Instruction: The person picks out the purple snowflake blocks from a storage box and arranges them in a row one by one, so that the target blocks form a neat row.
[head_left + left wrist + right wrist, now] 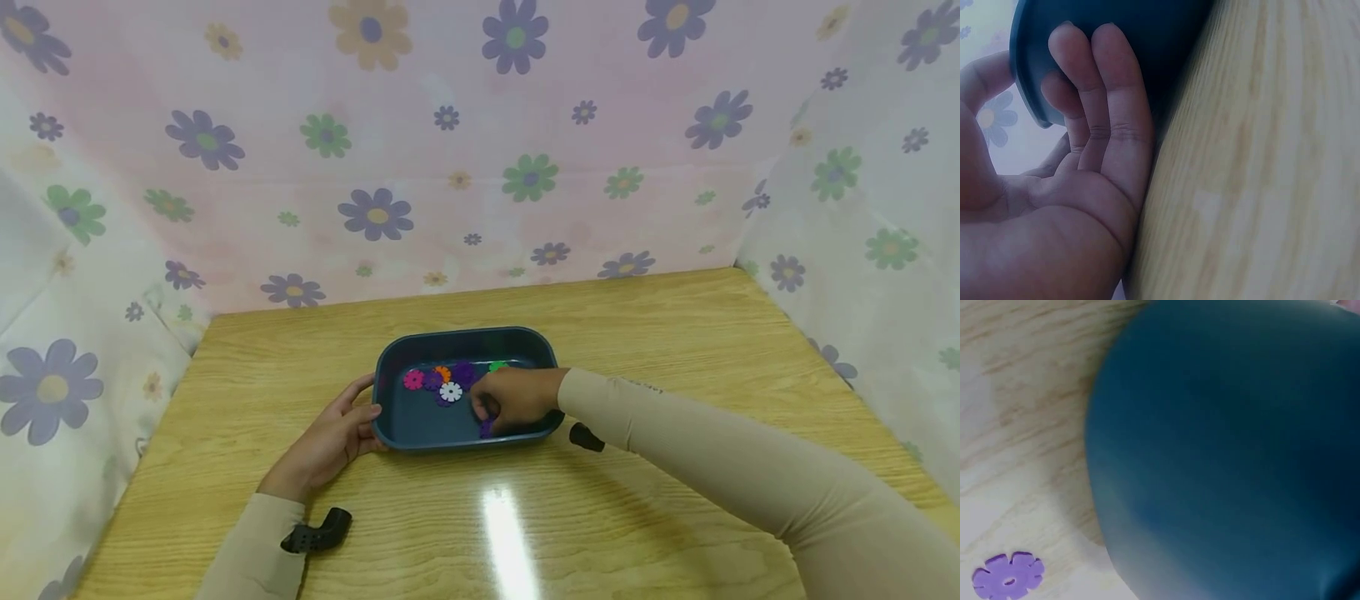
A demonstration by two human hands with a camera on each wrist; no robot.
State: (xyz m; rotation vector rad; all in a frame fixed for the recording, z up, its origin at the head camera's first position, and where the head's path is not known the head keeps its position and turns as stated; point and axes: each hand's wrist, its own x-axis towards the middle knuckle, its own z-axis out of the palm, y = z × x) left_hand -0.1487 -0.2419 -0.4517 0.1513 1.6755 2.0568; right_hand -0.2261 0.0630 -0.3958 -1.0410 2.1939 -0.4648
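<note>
A dark blue plastic bin stands on the table with several notched flower-shaped plastic discs inside. My left hand grips its left end, thumb over the rim and fingers against the outer wall. In the left wrist view, those fingers press on the wall close above the table. Inside the bin's right half, my right hand has curled fingers and pinches a purple disc near the front wall. A white disc, a pink disc and an orange disc lie left of it. A green disc shows behind it.
One more purple disc lies on the table outside the bin in the right wrist view. The wooden table meets flower-printed cloth at the back and sides. Black wrist mounts sit on both sleeves.
</note>
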